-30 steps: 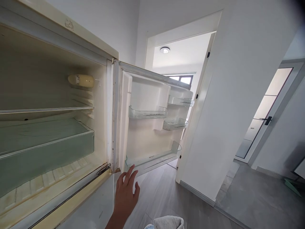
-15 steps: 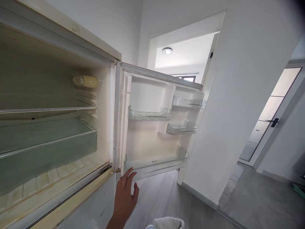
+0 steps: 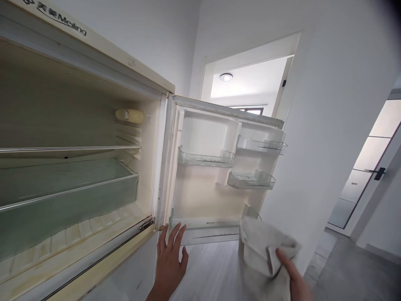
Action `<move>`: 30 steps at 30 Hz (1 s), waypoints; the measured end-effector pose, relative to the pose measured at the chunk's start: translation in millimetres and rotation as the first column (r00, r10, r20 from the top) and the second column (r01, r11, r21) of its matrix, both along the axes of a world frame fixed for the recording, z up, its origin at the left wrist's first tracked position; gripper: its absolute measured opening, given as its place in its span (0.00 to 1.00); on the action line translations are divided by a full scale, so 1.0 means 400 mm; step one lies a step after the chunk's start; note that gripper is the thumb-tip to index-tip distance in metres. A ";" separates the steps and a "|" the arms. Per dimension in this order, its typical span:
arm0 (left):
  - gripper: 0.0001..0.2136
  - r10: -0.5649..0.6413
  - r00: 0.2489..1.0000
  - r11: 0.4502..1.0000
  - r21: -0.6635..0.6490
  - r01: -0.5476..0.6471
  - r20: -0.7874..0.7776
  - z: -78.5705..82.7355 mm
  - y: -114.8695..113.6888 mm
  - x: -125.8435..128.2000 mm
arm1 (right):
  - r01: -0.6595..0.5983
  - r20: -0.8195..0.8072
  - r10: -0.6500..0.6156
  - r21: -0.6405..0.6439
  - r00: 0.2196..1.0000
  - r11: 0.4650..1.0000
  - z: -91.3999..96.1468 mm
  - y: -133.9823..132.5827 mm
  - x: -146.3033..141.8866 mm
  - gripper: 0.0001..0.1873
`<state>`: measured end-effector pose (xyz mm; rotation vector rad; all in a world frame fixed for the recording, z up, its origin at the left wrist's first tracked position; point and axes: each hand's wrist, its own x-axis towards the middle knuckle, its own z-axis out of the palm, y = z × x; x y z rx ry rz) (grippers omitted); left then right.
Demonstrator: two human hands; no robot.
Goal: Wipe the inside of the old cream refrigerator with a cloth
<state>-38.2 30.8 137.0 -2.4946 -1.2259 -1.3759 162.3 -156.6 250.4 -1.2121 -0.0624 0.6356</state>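
The fridge door (image 3: pixel 213 188) stands wide open, its inner side towards me. My left hand (image 3: pixel 171 259) has its fingers spread at the lower hinge-side corner of the door, close to the bottom door shelf (image 3: pixel 213 236); whether the fingertips touch it I cannot tell. In my right hand (image 3: pixel 293 276) is a light grey cloth (image 3: pixel 263 246), folded and partly blurred. The cloth hangs in front of the outer end of the bottom shelf and hides part of it. My thumb presses on a fold of it.
To the left is the fridge interior, with a glass shelf (image 3: pixel 72 148), a greenish drawer (image 3: pixel 78 205) and a yellowish lamp cover (image 3: pixel 130 116). Two clear door shelves (image 3: pixel 255 180) sit on the right half of the door. A wall and doorway lie behind; a glazed door (image 3: pixel 360 175) is far right.
My right hand has come into view with the cloth, which has risen from the bottom edge. The view has shifted, so the fridge sits further right. My left hand stays by the door corner.
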 end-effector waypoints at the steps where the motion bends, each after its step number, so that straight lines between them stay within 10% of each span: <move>1: 0.28 -0.016 1.000 1.000 -0.004 0.016 -0.005 -0.002 0.000 0.000 | 0.068 0.063 -0.075 0.098 0.995 0.993 0.059 0.018 -0.001 0.35; 4: 0.28 -0.051 0.999 0.998 -0.038 0.051 -0.005 -0.005 0.000 0.000 | 0.244 0.200 -0.347 0.408 0.916 0.880 0.234 0.095 -0.035 0.29; 8: 0.27 -0.068 0.998 0.994 -0.082 0.069 0.018 0.000 -0.003 -0.004 | 0.066 0.392 -0.453 0.693 0.801 0.718 0.426 0.237 -0.118 0.25; 13: 0.27 -0.093 0.995 0.992 -0.084 0.096 0.036 0.008 -0.009 -0.011 | -0.342 0.814 -0.303 0.504 0.497 0.794 0.585 0.434 -0.250 0.32; 18: 0.26 -0.090 0.995 0.991 -0.100 0.094 0.044 0.007 -0.011 -0.019 | -0.493 0.980 -0.138 0.191 0.142 0.849 0.642 0.588 -0.360 0.30; 30: 0.23 -0.093 0.992 0.984 -0.144 0.104 0.079 0.004 -0.015 -0.035 | -0.595 0.942 0.186 0.018 0.280 0.803 0.653 0.573 -0.262 0.21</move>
